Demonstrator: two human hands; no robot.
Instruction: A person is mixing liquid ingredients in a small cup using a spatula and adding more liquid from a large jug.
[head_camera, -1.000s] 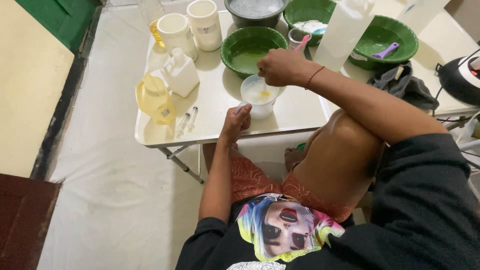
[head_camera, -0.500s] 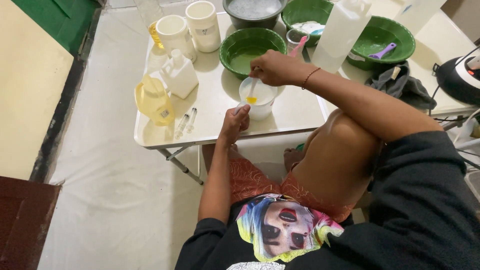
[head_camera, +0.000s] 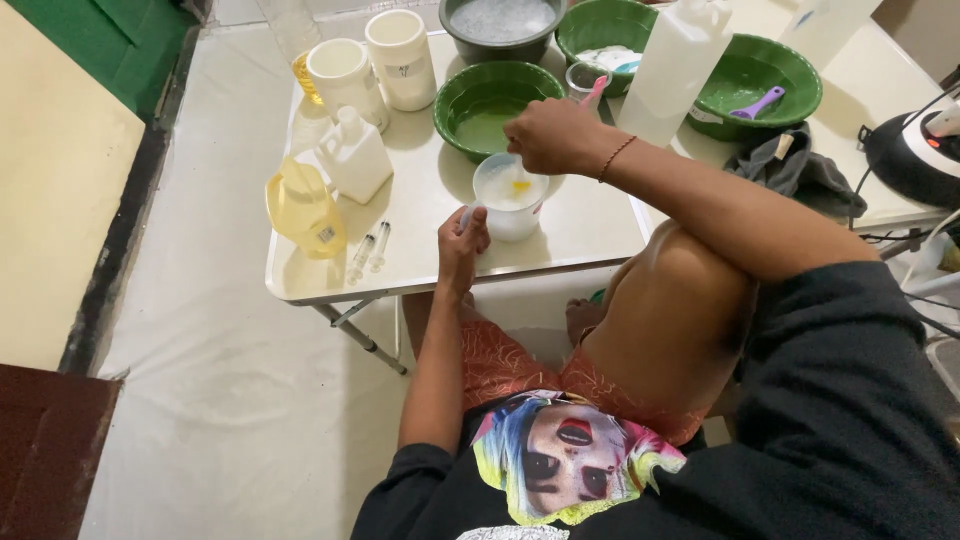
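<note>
My left hand grips the small white plastic cup's handle; my right hand pinches a pink stirrer above it.

Right hand stirs white cup; left hand steadies it.

Colours on the table

A white cup with a yellow spot inside is seen on a cream table. Three green bowls and one grey bowl are seen behind it. A yellow jug and a white bottle are seen at the left. A purple spoon is seen in one green bowl.
</note>
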